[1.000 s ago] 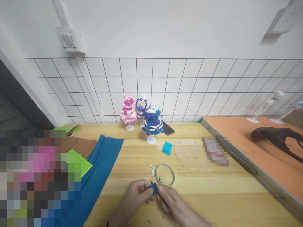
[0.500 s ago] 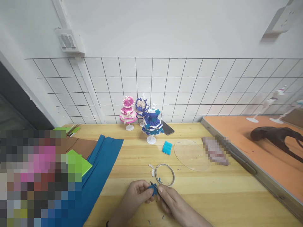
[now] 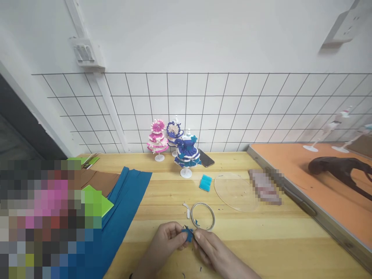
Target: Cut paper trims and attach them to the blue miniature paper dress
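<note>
Between thumb and fingers, my left hand (image 3: 171, 237) pinches a small blue piece of fabric or paper (image 3: 188, 235), shaped roughly like a flower or star. My right hand (image 3: 209, 245) is closed around small dark scissors (image 3: 190, 231); the slim blades lie across the blue piece, and the handles are hidden in my palm. Just beyond my hands a roll of tape or ring (image 3: 214, 217) lies flat, with blue snippets inside it. Beside it are curled white strips (image 3: 188, 213).
Small dressed stands, one in blue (image 3: 188, 151) and one in pink (image 3: 157, 139), stand near the wall. A phone (image 3: 206, 159), turquoise pack (image 3: 205, 183) and clear disc (image 3: 232, 190) lie nearby. Blue cloth (image 3: 128, 205) covers the left; an orange raised-edge board (image 3: 290, 162) is at right.
The scissors' blades shift slightly against the blue piece, which is tilted a little differently in my left hand. The whole view has dropped a few pixels.
</note>
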A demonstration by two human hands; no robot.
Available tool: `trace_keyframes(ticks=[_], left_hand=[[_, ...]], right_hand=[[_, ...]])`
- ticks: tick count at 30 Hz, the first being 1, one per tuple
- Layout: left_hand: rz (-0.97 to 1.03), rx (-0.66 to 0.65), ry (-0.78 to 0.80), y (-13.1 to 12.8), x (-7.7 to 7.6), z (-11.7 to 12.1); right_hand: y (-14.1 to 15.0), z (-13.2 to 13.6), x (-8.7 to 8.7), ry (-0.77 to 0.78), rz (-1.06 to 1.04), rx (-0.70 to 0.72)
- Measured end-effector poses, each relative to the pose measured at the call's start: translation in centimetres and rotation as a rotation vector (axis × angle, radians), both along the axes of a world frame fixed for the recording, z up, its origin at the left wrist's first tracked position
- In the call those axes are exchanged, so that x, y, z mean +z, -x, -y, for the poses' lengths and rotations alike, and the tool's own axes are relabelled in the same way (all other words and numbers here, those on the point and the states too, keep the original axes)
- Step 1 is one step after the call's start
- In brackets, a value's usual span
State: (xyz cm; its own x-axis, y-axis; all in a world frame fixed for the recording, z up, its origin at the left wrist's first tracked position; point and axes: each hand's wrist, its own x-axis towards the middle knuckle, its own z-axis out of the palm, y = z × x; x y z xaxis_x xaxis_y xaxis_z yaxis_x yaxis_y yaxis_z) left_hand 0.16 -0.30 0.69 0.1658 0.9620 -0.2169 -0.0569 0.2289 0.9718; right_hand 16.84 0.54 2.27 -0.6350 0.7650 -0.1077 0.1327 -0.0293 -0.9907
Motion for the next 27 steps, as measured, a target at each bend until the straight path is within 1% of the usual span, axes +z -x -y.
trace_keyframes(ticks=[10, 17, 27], left_hand=[[-0.016, 0.022, 0.004, 0.1, 0.0, 0.0], [-0.014, 0.025, -0.029, 0.1, 0.3, 0.0], [-0.015, 0.035, -0.012, 0.1, 0.7, 0.0]], right_hand=[[0.0, 0.0, 0.2, 0.014, 0.033, 0.006], [0.0, 0.0, -0.3, 0.017, 0.041, 0.003], [-0.1, -0.1, -0.8, 0.024, 0.043, -0.007]])
